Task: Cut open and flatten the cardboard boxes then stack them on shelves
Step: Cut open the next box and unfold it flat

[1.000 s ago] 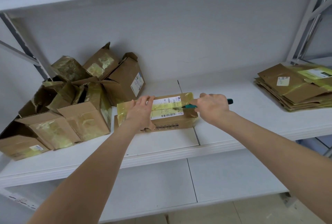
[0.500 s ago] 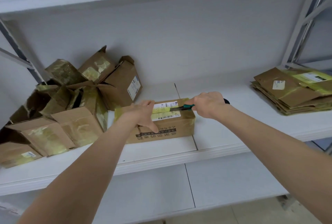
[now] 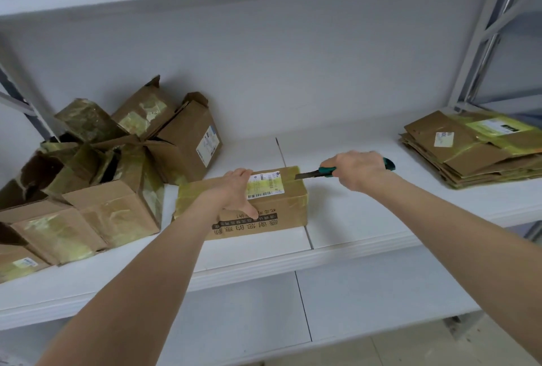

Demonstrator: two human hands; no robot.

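On the shelf, one taped box lies with its long axis running left to right. The left hand presses flat on its top, grip wide, thumb down the front face. Just off the box's right end, the right hand has its grip closed round one green knife. The blade points left along that axis and meets the top's right edge, so the cut likely runs leftward. Farther left is a pile of unflattened boxes, at least six. Far right sits one flattened stack, its sheets uncountable.
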